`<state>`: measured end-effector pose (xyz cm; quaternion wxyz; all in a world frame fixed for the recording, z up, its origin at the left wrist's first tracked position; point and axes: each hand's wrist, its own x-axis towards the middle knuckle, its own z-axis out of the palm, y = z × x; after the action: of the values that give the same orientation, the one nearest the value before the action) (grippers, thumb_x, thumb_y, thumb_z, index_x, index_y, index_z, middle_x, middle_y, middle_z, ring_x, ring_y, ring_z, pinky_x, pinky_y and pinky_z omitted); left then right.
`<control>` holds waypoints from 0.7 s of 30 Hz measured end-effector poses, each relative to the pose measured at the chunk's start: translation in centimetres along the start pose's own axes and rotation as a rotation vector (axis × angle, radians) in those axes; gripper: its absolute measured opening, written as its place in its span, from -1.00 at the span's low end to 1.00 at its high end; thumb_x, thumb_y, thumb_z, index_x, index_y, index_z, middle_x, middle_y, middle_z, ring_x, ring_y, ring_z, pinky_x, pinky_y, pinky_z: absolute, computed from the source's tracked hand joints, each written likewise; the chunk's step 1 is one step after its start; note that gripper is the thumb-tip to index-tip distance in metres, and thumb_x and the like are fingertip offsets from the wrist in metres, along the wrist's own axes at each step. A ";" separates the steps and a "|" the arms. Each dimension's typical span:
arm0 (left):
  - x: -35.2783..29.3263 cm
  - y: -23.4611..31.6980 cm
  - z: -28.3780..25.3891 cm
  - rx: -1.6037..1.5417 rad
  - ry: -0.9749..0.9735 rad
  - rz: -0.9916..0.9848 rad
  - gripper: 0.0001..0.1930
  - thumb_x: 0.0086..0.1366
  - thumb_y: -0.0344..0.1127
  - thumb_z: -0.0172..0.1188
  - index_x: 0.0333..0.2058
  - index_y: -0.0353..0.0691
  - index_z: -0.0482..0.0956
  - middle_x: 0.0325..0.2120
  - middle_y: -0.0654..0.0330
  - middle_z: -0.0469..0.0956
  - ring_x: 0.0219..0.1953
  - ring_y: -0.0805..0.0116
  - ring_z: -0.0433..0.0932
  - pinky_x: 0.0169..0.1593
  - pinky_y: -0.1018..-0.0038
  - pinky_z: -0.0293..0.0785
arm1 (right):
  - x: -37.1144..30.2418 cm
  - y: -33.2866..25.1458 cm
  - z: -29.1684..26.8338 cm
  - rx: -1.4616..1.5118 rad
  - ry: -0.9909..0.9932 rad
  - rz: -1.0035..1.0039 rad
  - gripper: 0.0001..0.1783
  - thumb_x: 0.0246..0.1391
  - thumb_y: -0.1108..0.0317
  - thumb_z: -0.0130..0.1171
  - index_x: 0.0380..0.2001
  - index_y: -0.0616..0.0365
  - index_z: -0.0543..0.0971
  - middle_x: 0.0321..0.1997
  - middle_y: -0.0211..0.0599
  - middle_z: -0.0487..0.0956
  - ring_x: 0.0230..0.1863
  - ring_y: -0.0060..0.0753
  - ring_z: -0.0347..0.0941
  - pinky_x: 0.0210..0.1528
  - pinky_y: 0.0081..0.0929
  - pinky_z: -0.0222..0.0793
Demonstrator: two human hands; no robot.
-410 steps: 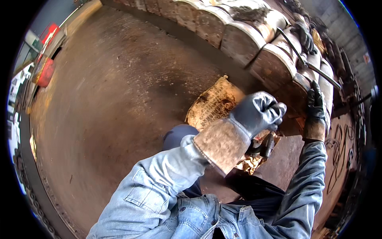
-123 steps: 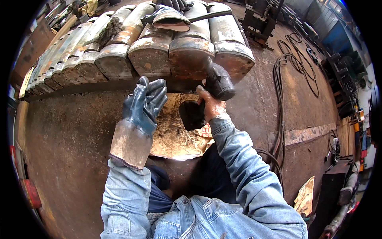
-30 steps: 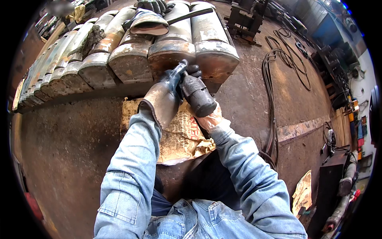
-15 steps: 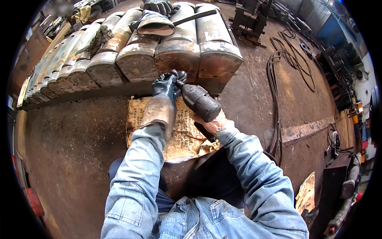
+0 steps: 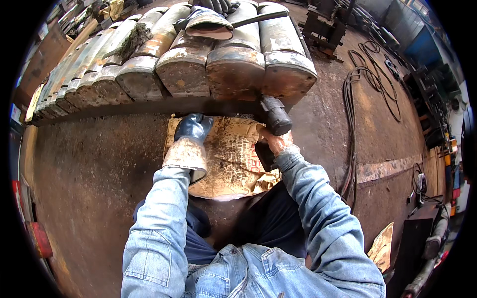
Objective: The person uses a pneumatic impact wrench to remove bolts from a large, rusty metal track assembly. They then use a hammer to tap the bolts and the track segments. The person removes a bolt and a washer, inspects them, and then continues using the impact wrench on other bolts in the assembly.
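My left hand (image 5: 192,130) wears a dark blue rubber-coated glove with a pale, dirty cuff. Its fingers are curled over the upper left of a crumpled brown paper sack (image 5: 226,166); whatever may be inside them is hidden. Bare, my right hand (image 5: 279,142) grips a black pistol-shaped impact wrench (image 5: 277,118) at the sack's right side. The tool's nose points away from me toward the lower edge of a rusty rounded metal block (image 5: 289,74); whether it touches cannot be told. Part of its black grip shows below my hand.
A row of round-topped metal blocks (image 5: 181,74) spans the far side. On top lie a work glove (image 5: 208,25) and a dark bar (image 5: 261,18). Looped cables (image 5: 349,134) run along the brown floor at right, with a torn paper scrap (image 5: 381,247) nearer me.
My left hand has left the tool's nose and dropped toward me and left, onto the sack. My right hand has carried the impact wrench rightward, turning its nose toward the blocks.
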<state>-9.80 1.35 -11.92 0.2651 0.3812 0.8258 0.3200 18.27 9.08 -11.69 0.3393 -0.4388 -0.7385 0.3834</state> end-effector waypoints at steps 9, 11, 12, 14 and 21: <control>-2.2 -2.4 -0.5 0.423 -0.173 -0.113 -0.49 0.25 0.13 0.26 -0.01 -0.13 0.67 0.04 0.03 0.61 0.11 0.00 0.57 0.19 0.15 0.47 | 0.6 0.2 2.5 0.076 -0.009 0.135 -0.38 0.11 0.07 0.32 0.18 0.14 0.49 0.10 -0.08 0.61 0.11 -0.06 0.54 0.18 -0.21 0.42; -2.6 -2.8 -0.5 0.450 -0.156 -0.114 -0.49 0.25 0.14 0.26 0.00 -0.12 0.66 0.06 0.04 0.61 0.11 0.00 0.56 0.18 0.14 0.47 | -0.1 -1.1 3.5 -0.070 0.050 0.142 -0.59 0.22 0.19 0.21 0.06 0.17 0.53 -0.05 -0.19 0.65 -0.05 -0.19 0.59 0.07 -0.24 0.50; -2.4 -2.0 -0.1 0.458 -0.156 -0.090 -0.48 0.25 0.14 0.26 0.01 -0.12 0.65 0.07 0.04 0.60 0.12 0.00 0.56 0.18 0.14 0.47 | 0.3 3.0 4.4 0.097 0.094 0.032 -0.70 0.27 0.28 0.16 0.01 0.16 0.56 -0.10 -0.26 0.66 -0.11 -0.30 0.61 0.02 -0.32 0.53; -2.2 -3.2 -0.3 0.446 -0.155 -0.049 -0.47 0.24 0.15 0.26 0.02 -0.13 0.64 0.07 0.03 0.59 0.12 0.00 0.56 0.18 0.14 0.47 | 0.7 3.5 5.9 0.443 0.156 -0.094 -0.73 0.32 0.27 0.15 -0.03 0.19 0.58 -0.16 -0.27 0.66 -0.19 -0.34 0.63 -0.06 -0.34 0.58; -1.3 -3.6 0.5 0.389 -0.179 -0.120 -0.48 0.24 0.13 0.26 -0.03 -0.17 0.68 0.04 -0.02 0.61 0.10 -0.01 0.57 0.18 0.15 0.47 | 1.0 2.7 4.3 0.065 0.038 -0.042 -0.56 0.19 0.09 0.29 0.02 0.13 0.56 -0.15 -0.23 0.66 -0.17 -0.23 0.60 -0.07 -0.23 0.52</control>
<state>-10.40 -1.33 -14.61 0.2774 0.4024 0.8663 0.1033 15.38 9.74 -15.92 0.3754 -0.4191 -0.7281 0.3916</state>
